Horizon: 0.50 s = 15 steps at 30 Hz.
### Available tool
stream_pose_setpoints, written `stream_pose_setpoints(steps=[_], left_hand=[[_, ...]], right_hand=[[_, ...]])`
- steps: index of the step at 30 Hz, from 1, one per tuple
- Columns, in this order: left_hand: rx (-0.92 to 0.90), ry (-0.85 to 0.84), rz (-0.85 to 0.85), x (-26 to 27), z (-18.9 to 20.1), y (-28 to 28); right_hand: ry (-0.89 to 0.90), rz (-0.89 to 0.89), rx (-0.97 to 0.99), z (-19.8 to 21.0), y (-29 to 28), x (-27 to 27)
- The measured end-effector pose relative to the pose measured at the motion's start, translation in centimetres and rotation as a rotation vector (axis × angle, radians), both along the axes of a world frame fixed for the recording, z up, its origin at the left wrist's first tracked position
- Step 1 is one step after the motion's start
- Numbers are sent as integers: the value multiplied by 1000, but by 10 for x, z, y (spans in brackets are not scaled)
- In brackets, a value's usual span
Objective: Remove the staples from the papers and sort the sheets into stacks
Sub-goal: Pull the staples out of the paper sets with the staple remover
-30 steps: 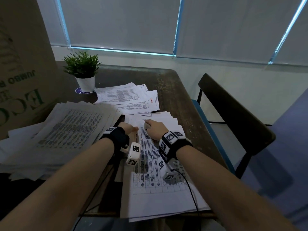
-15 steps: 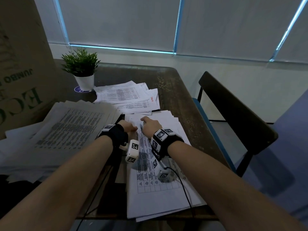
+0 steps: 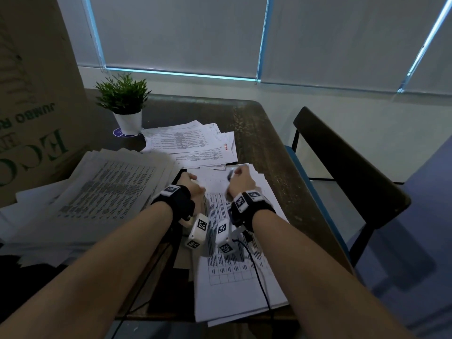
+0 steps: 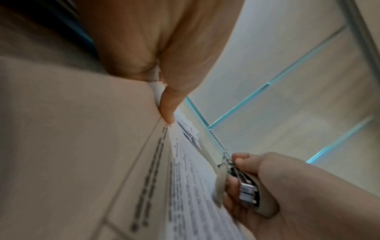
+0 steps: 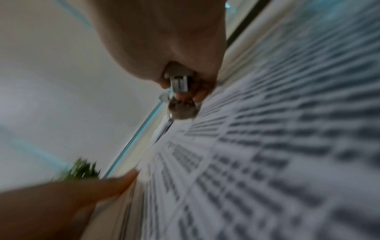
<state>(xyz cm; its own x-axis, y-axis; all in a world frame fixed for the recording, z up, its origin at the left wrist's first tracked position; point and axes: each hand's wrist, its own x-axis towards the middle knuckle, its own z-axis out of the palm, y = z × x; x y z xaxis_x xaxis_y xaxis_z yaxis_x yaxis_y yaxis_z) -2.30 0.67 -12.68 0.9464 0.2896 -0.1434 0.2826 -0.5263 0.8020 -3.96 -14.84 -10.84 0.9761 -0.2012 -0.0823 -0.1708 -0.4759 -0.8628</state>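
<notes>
— Where were the papers?

— The stapled set (image 3: 234, 260) lay on the desk (image 3: 274, 152), in front of the person, between a big stack (image 3: 105, 192) to the left and a loose pile (image 3: 190, 145) nearer the plant (image 3: 123, 99).

— And each grip?

— The left hand (image 3: 189, 185) pinched the set's top edge between thumb and fingers (image 4: 167, 108). The right hand (image 3: 238, 182) was curled round a metal staple remover (image 4: 244, 181), held at that same edge.

— How should that step have gone?

— Probably by keeping the sheets pinned close beside the staple, sliding the tool's tip flat under it, and levering gently. A steep pull might have torn the corner.
</notes>
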Motion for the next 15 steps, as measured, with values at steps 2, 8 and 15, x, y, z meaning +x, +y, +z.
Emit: stream_pose_setpoints(steps=[2,8,15], left_hand=[[51,16,17,-2,3,1],[310,-134,-186,-19,26,3],[762,52,-531,-30,44,0]], right_hand=[[-33,-122,39,-6,-17,-2],[-149,-477,279,-13,-40,10],[-118,-423,346,-8,-45,3]])
